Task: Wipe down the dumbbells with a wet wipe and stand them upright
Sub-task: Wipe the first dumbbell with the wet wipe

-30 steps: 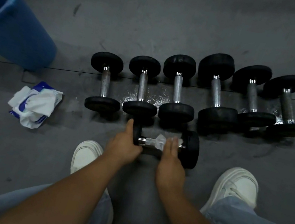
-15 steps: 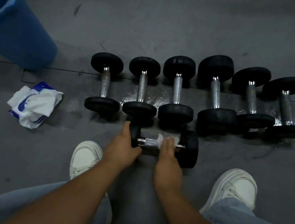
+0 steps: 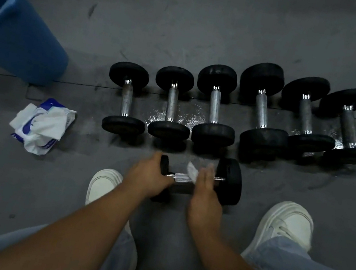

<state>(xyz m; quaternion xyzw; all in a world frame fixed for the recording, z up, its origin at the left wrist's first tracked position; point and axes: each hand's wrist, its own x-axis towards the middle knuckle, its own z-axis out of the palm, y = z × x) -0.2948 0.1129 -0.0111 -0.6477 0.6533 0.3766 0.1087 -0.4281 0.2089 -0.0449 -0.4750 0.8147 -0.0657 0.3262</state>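
**Seven dumbbells, one under the wipe**

Head view: one dumbbell (image 3: pixel 228 181) lies crosswise on the floor (image 3: pixel 215 22) between two white shoes (image 3: pixel 287 223). The left hand (image 3: pixel 149 177) has its grip clenched round the dumbbell's left head. The right hand (image 3: pixel 205 194), blurred, grips one wet wipe (image 3: pixel 191 173) on the handle. Beyond it lie six dumbbells in a row (image 3: pixel 214 108). Beyond-left are one wipe pack (image 3: pixel 42 125) and one blue bin (image 3: pixel 22 40).

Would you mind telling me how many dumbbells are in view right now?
7. Six dumbbells lie in a row on the floor. The seventh dumbbell lies crosswise nearer the person, gripped by the left hand, the right hand over its handle. None appears hidden.
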